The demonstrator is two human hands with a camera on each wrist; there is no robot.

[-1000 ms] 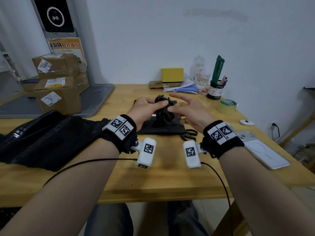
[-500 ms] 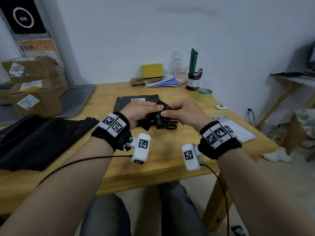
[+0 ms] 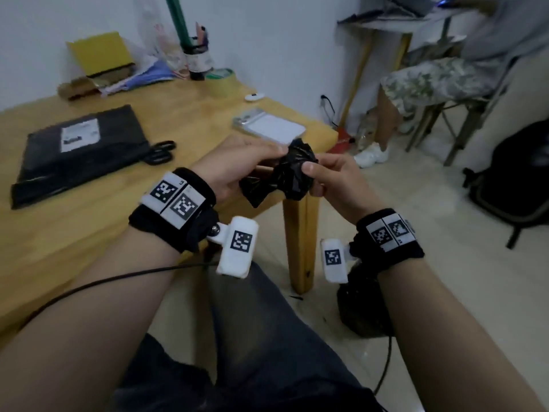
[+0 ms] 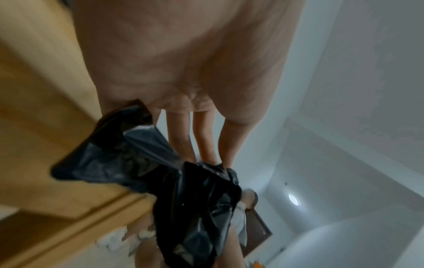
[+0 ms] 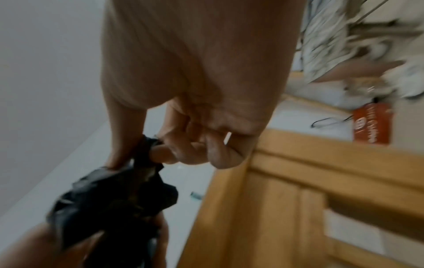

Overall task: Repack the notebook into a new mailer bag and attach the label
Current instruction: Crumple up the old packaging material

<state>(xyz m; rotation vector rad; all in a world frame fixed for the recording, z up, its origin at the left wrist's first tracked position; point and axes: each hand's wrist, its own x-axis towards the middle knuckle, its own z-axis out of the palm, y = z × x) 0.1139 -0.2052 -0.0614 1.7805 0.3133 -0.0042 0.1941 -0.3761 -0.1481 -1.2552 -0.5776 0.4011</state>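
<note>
Mailer bag (image 3: pixel 80 150), black, flat on tabletop (image 3: pixel 193 114) at left, white label (image 3: pixel 79 135) stuck on top; bulge suggests the notebook is inside, though it is hidden. Likely light, semi-stiff, slick film; best gripped by an edge. Scissors (image 3: pixel 160 151) touch its right side. Left hand (image 3: pixel 237 168) and right hand (image 3: pixel 332 179) both pinch a crumpled black plastic wad (image 3: pixel 285 176) off the tabletop corner: soft, weightless, easy to squeeze.

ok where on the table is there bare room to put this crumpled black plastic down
Bare wood lies on the near side of the table, in front of the black mailer bag, and in the strip between the scissors and the white phone. The back edge by the yellow box and tape roll is crowded.
</note>
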